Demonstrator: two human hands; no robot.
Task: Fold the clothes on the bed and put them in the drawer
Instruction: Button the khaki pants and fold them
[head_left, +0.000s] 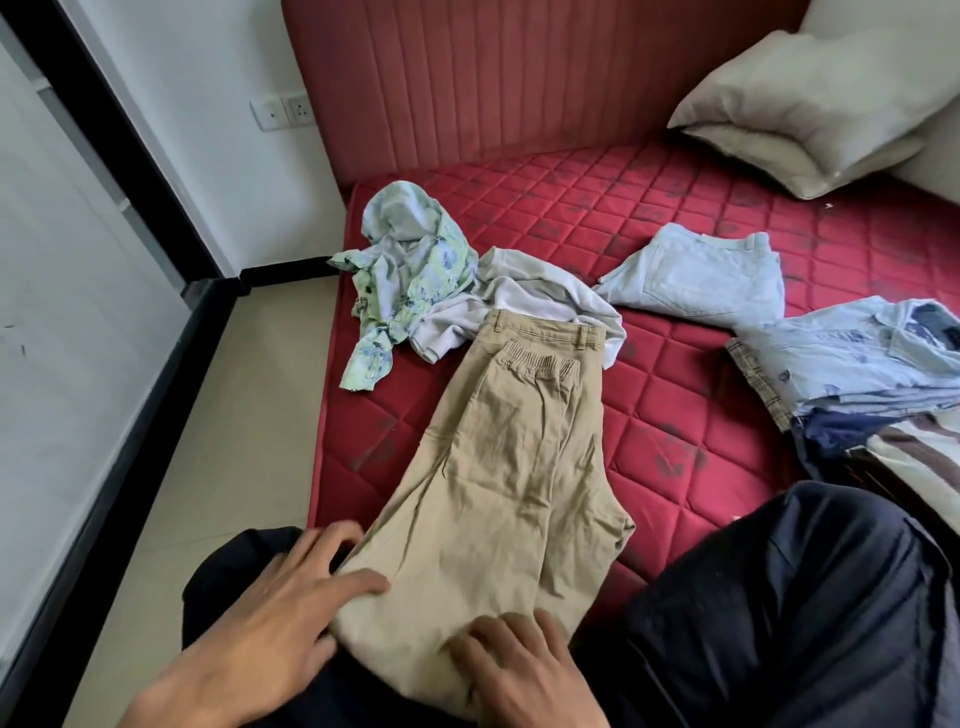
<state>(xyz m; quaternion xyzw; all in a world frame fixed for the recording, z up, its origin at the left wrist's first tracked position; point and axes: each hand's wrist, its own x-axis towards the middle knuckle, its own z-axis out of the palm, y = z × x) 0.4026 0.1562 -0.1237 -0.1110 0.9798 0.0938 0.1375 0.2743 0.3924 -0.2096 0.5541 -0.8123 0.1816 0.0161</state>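
Khaki trousers (498, 457) lie lengthwise on the red quilted mattress (675, 426), waistband away from me, legs laid one over the other. My left hand (270, 623) rests flat on the lower left leg edge with fingers spread. My right hand (524, 670) presses flat on the near end of the legs. Beyond the waistband lie a crumpled white garment (524, 296) and a crumpled green floral shirt (410, 270). Folded light jeans (706, 275) sit further right. A stack of folded clothes (852, 358) is at the right edge. No drawer is in view.
My dark-trousered knees (789, 603) are on the bed's near edge. A cream pillow (810, 104) leans at the far right against the red padded headboard (493, 78). Tiled floor (234, 415) and a white wall with sockets (283, 111) lie to the left.
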